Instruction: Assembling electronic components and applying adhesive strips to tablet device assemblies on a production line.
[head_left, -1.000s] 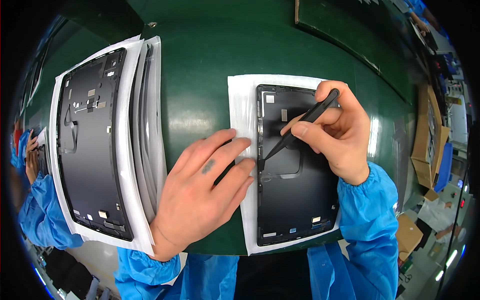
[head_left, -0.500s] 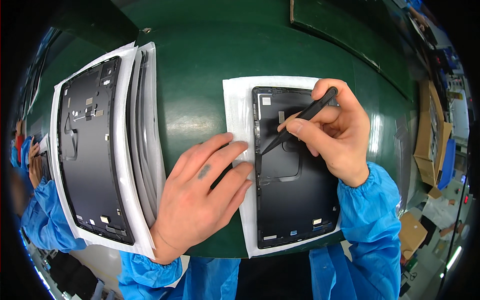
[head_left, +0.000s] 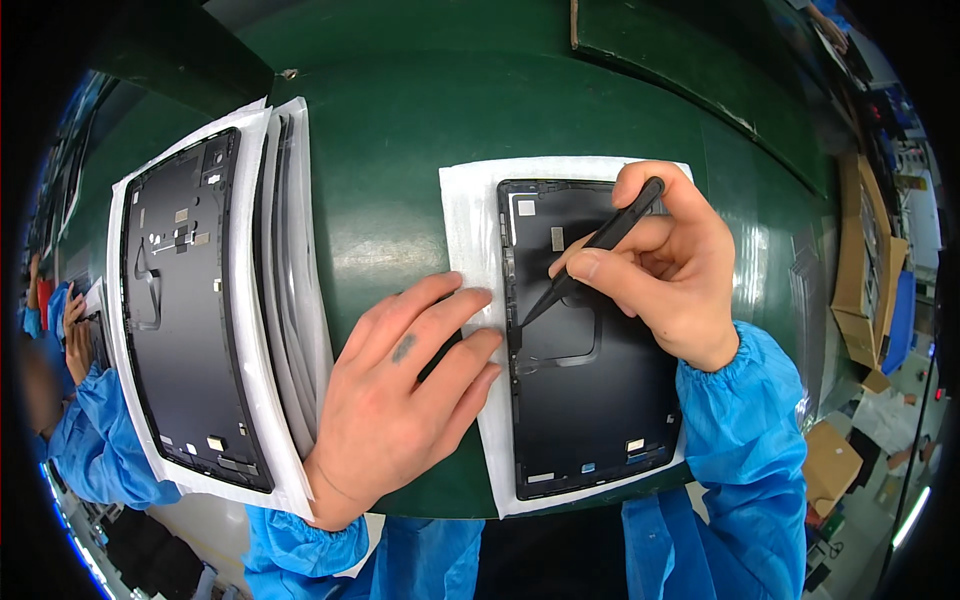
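Observation:
My right hand (head_left: 690,275) grips a black pointed pry stick (head_left: 622,222) between thumb and fingers. The stick slants down left, its tip at the left inner edge of a black tablet back cover (head_left: 600,410). This cover lies inner side up on a white foam sheet (head_left: 470,215), with small pads and a rounded-square outline inside. My left hand (head_left: 390,400) lies palm down, fingers stretched and apart, fingertips at the sheet's left border beside the cover. Something dark shows between its fingers; I cannot tell what it is.
On the left, a similar black cover (head_left: 190,330) lies on a stack of foam sheets (head_left: 290,250). A co-worker's blue sleeve (head_left: 110,440) is beyond it. A dark green raised board (head_left: 700,70) lies at the back; a cardboard box (head_left: 862,270) is at far right.
The stick's tip has moved slightly down along the cover's left edge, with my right hand shifting a little. My left hand stays nearly in place; the view has shifted slightly.

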